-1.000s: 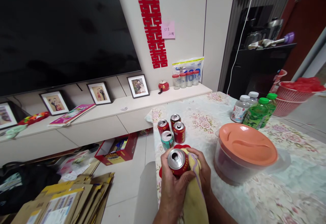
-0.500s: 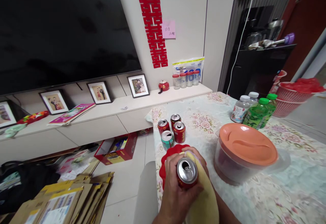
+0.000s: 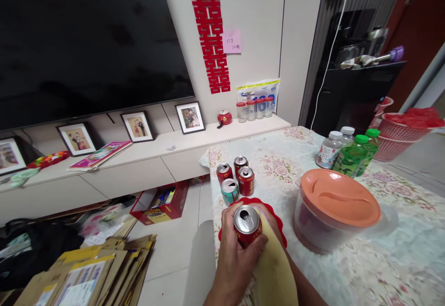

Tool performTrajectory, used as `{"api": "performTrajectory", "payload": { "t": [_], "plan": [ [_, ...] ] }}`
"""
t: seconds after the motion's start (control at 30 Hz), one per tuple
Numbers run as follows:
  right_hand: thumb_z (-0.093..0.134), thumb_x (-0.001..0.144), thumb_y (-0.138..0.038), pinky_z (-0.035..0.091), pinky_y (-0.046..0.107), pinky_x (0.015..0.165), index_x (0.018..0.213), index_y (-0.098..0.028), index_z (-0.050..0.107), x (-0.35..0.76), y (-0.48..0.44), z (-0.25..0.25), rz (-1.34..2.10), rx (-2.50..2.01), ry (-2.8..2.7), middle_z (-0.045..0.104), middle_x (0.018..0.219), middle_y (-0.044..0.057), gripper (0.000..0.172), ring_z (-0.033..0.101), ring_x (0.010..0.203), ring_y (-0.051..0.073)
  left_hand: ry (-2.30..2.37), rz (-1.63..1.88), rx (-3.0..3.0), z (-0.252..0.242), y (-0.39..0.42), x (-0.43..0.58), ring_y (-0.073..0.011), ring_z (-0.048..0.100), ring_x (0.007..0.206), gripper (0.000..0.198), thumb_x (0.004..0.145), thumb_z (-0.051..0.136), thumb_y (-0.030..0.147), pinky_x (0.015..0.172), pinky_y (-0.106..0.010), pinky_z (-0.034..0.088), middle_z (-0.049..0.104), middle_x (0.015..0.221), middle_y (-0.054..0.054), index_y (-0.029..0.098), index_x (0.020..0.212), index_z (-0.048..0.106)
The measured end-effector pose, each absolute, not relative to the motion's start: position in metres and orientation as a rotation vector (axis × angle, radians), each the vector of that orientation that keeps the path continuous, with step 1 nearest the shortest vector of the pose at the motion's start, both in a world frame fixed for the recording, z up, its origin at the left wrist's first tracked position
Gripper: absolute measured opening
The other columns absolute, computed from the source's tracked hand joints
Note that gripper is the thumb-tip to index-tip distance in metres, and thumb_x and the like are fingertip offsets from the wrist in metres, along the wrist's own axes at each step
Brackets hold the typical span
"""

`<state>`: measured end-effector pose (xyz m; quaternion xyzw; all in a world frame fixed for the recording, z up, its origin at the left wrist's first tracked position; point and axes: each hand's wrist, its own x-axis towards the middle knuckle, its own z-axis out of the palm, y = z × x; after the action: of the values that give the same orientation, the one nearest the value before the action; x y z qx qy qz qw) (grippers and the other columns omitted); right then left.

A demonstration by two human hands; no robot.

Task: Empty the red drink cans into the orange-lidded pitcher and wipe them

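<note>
My left hand point(image 3: 231, 255) is wrapped round an opened red drink can point(image 3: 247, 222), its silver top facing me. A yellow cloth point(image 3: 278, 269) lies against the can's right side and hangs toward me. My right hand point(image 3: 270, 215) presses the cloth to the can from the far right; the cloth covers much of it. Under both hands is a red scalloped plate point(image 3: 280, 220), partly hidden. Just beyond stand a green opened can point(image 3: 230, 194) and three red ones, among them a red can point(image 3: 246, 184) at the right.
On the flowered tablecloth point(image 3: 361, 269), a clear pitcher with an orange lid point(image 3: 340, 197) stands to the right. Behind it are green-capped bottles point(image 3: 351, 155) and white-capped bottles point(image 3: 328, 150). Picture frames point(image 3: 190, 117) line the low cabinet. Flattened cardboard point(image 3: 104, 269) lies on the floor at left.
Both hands have shifted slightly left and a little up with the can and cloth. More of the red plate shows on the right. The standing cans remain in place.
</note>
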<state>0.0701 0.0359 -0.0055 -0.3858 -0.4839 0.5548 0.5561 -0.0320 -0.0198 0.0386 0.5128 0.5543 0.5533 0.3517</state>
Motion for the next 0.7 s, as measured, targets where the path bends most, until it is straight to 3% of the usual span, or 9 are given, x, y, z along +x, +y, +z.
{"api": "performTrajectory", "payload": {
  "t": [0.2,0.3,0.43,0.6,0.7],
  "plan": [
    [0.069,0.087,-0.055,0.059,0.036,0.076,0.114,-0.029,0.067,0.075,0.031,-0.015,1.348,-0.805,-1.035,0.079,0.099,0.004,0.038,0.074,0.088,0.025,1.395,1.481,1.229,0.038,-0.014,-0.028,-0.0334,0.065,0.122,0.066,0.078,0.080,0.038,0.108,-0.048,0.051,0.066,0.129,-0.010,0.025,0.138,0.054],
    [0.064,0.093,-0.053,0.059,0.038,0.086,0.121,-0.028,0.068,0.079,0.029,-0.021,1.276,-0.794,-1.027,0.079,0.115,0.007,0.038,0.074,0.103,0.027,1.398,1.480,1.223,0.030,-0.014,-0.028,-0.0343,0.062,0.127,0.067,0.077,0.082,0.039,0.111,-0.050,0.050,0.064,0.131,-0.010,0.025,0.137,0.055],
    [0.063,0.096,-0.051,0.058,0.039,0.094,0.123,-0.027,0.070,0.082,0.025,-0.011,1.128,-0.774,-1.078,0.076,0.122,0.009,0.037,0.072,0.110,0.027,1.494,1.446,1.222,0.016,-0.014,-0.027,-0.0331,0.057,0.135,0.065,0.080,0.080,0.037,0.115,-0.050,0.047,0.056,0.142,-0.011,0.027,0.138,0.053],
    [0.066,0.090,-0.056,0.057,0.037,0.085,0.112,-0.024,0.069,0.082,0.027,0.007,1.287,-0.883,-1.050,0.078,0.110,0.009,0.039,0.072,0.103,0.028,1.490,1.454,1.145,0.005,-0.013,-0.026,-0.0310,0.061,0.133,0.077,0.076,0.085,0.034,0.110,-0.046,0.052,0.055,0.146,-0.014,0.027,0.140,0.043],
    [0.069,0.086,-0.059,0.054,0.035,0.072,0.109,-0.024,0.066,0.081,0.032,0.011,1.454,-0.934,-0.961,0.077,0.098,0.006,0.041,0.070,0.084,0.025,1.477,1.460,1.088,0.001,-0.013,-0.026,-0.0288,0.068,0.121,0.077,0.069,0.088,0.026,0.102,-0.042,0.056,0.063,0.136,-0.013,0.026,0.132,0.043]
  ]
}}
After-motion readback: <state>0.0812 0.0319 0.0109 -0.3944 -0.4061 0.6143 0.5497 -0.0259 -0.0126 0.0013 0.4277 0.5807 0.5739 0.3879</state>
